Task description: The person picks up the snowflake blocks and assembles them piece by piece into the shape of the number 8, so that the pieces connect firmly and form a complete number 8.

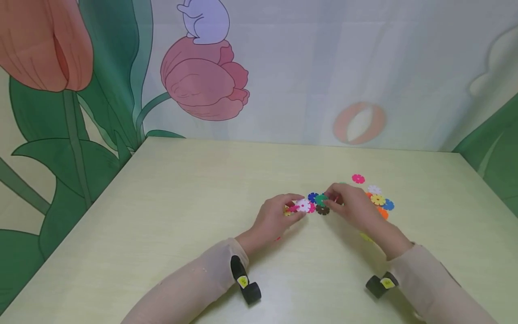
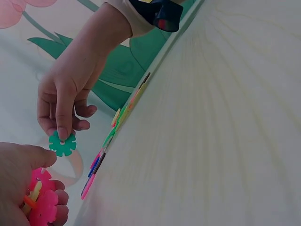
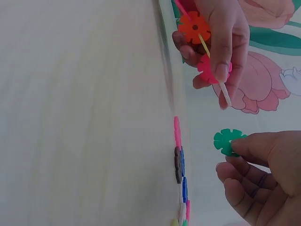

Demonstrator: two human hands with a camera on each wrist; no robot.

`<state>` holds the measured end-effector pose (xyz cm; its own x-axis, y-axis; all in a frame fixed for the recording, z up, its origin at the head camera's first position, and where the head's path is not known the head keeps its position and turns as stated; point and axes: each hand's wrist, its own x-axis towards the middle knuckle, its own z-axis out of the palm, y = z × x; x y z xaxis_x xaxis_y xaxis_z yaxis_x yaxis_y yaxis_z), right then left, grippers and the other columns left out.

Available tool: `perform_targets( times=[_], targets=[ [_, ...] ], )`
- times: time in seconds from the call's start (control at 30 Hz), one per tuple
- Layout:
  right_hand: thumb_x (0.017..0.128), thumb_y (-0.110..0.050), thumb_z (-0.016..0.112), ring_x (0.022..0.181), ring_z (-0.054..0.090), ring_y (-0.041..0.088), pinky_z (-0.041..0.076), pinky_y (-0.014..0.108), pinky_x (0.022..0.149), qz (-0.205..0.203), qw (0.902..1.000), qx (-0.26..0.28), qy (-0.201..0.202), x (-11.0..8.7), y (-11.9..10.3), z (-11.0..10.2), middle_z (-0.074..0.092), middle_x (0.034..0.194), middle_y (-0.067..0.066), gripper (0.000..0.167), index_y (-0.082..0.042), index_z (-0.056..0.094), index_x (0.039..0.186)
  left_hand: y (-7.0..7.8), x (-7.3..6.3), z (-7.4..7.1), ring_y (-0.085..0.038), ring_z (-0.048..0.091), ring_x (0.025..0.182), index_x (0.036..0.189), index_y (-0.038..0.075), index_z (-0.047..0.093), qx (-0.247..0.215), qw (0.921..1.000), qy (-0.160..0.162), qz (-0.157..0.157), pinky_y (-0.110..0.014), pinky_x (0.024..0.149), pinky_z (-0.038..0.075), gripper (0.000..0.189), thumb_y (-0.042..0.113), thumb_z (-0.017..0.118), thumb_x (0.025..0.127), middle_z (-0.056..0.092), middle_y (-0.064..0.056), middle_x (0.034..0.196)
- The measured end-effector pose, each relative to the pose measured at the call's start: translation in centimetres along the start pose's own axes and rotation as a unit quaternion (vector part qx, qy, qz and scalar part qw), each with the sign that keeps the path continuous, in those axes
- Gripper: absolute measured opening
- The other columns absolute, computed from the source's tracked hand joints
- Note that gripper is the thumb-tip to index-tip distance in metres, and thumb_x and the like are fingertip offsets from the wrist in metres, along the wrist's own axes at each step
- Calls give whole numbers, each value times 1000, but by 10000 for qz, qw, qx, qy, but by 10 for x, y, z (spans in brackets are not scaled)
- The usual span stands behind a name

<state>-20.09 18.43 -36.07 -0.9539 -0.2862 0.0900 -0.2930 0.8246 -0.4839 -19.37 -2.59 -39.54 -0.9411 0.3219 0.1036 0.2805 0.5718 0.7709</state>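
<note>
My left hand (image 1: pixel 273 219) grips a cluster of joined plastic snowflake discs. In the right wrist view an orange disc (image 3: pixel 190 29), a pink disc (image 3: pixel 205 70) and a white disc seen edge-on (image 3: pixel 225 94) belong to it. Between thumb and fingers, my right hand (image 1: pixel 356 208) pinches a single green snowflake disc (image 3: pixel 225 141) by its rim. The green disc is held above the table, apart from the cluster, with its slotted edge showing. Below the hands lie a dark brown disc (image 1: pixel 322 210) and a blue disc (image 1: pixel 312 197).
Loose discs lie on the table (image 1: pixel 182 180) beyond and beside the right hand: a pink disc (image 1: pixel 358 178), a yellow disc (image 1: pixel 378 200), a blue disc (image 1: pixel 389 204) and others. A printed curtain (image 1: pixel 283 67) hangs behind the table's far edge.
</note>
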Motion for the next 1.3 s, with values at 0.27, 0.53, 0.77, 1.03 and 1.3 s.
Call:
perform_targets(
  times=[0.27, 0.53, 0.77, 1.03, 1.3],
  targets=[
    [87, -13, 70, 76, 56, 14, 48, 20, 59, -375, 9989, -90, 283, -16, -4, 6, 64, 82, -2, 8, -12, 67, 94, 0, 2, 5, -17, 60, 108, 128, 19, 61, -109, 9999, -31, -66, -32, 92, 50, 42, 27, 70, 88, 66, -1, 118],
    [86, -10, 70, 72, 55, 10, 47, 19, 60, -901, 9936, -408, 539, -24, -8, 10, 61, 82, -2, 8, -12, 66, 93, 0, 3, 8, -17, 61, 104, 128, 15, 62, -103, 9999, -33, 55, -30, 89, 50, 42, 27, 70, 88, 67, -2, 115],
    [82, -8, 74, 71, 55, 10, 51, 22, 63, -1161, 9877, -656, 819, -27, -13, 17, 62, 81, 1, 12, -9, 67, 92, 1, 3, 9, -19, 58, 117, 128, 16, 62, -63, 9999, -152, 31, -34, 99, 48, 42, 29, 69, 88, 65, -2, 124],
    [78, -5, 77, 71, 57, 13, 53, 24, 63, -1351, 9808, -545, 1297, -28, -16, 25, 63, 79, 3, 13, -6, 68, 88, 4, 0, 6, -21, 59, 117, 126, 12, 63, -95, 9999, -138, -2, -35, 101, 47, 40, 27, 68, 89, 65, -5, 124],
    [80, -4, 75, 68, 54, 9, 49, 18, 60, -1303, 9849, -353, 1087, -25, -19, 25, 63, 79, 2, 11, -7, 69, 89, 4, -2, 6, -21, 61, 111, 127, 11, 62, 210, 9997, -130, 56, -34, 96, 49, 41, 27, 68, 90, 66, -7, 121]
  ],
)
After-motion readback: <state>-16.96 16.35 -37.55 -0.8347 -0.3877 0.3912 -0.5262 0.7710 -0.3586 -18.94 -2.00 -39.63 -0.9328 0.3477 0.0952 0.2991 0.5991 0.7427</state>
